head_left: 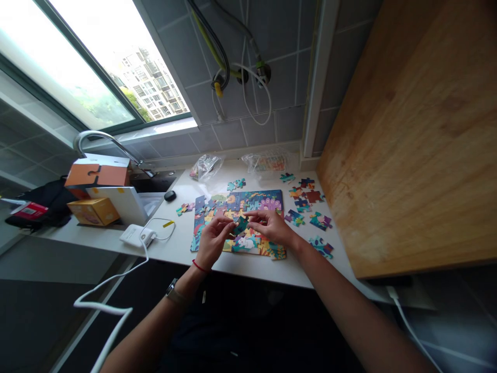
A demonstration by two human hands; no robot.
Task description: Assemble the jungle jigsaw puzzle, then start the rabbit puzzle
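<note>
A dark teal puzzle piece (pixel 241 226) is held between my two hands, above the lower middle of a colourful, partly assembled jigsaw puzzle (pixel 256 199). My left hand (pixel 214 235) pinches its left side with thumb and fingers. From the right, the fingers of my right hand (pixel 269 226) close on the same piece. Part of the puzzle is hidden beneath both hands. Loose puzzle pieces (pixel 320 221) lie to the right of the puzzle, with a few more pieces (pixel 236 184) above it and others (pixel 185 208) at its left.
Two clear plastic bags (pixel 207 167) (pixel 267 161) lie along the wall. A white adapter (pixel 137 235) with cable, a black mouse-like object (pixel 170 196) and boxes (pixel 97 178) stand left, near the faucet (pixel 104 135). A wooden panel (pixel 419 140) bounds the right side.
</note>
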